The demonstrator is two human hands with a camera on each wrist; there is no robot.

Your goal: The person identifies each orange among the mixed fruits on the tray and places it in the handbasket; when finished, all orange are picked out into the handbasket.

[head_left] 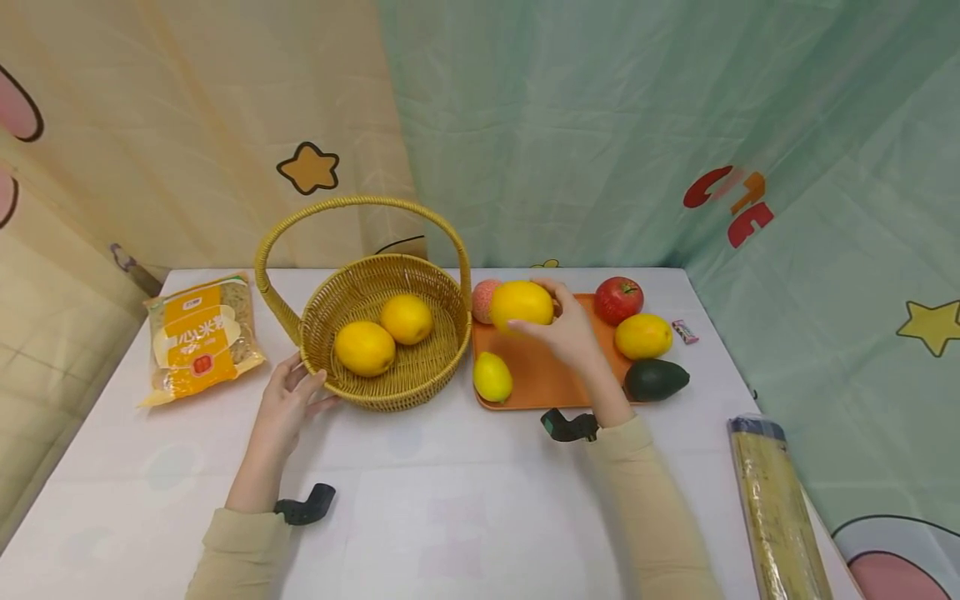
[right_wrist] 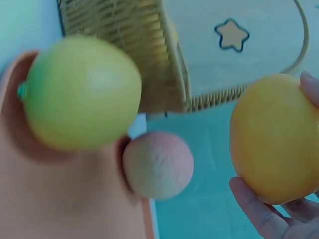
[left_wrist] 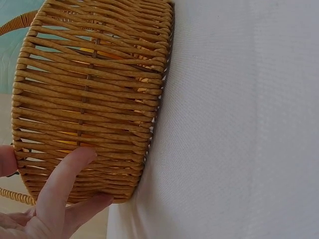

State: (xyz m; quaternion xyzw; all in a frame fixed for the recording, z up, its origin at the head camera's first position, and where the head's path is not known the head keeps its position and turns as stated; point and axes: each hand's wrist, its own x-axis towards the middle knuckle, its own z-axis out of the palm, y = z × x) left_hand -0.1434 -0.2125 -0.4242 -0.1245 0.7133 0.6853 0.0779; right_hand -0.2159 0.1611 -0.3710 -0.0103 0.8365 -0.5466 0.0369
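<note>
My left hand (head_left: 288,404) grips the near left rim of a wicker basket (head_left: 390,398), thumb over the rim and fingers (left_wrist: 65,174) against the woven outside wall. Inside the basket lie two large yellow oval fruits (head_left: 365,348). Another large yellow oval fruit (head_left: 521,303) is in my right hand (head_left: 566,329), held between thumb and fingers above the left part of an orange tray (head_left: 547,375). On the tray's left side sit a lemon-like yellow fruit (head_left: 492,377) with a green tip and a pinkish peach (head_left: 483,302). In the right wrist view, the held fruit (right_wrist: 276,139) is raised beside the peach.
At the tray's right side are a red apple-like fruit (head_left: 618,300), another yellow oval fruit (head_left: 643,336) and a dark green avocado (head_left: 656,380). A small wrapped candy (head_left: 685,332) lies farther right. An orange food bag (head_left: 201,337) is left of the basket; a long plastic-wrapped package (head_left: 780,508) lies front right.
</note>
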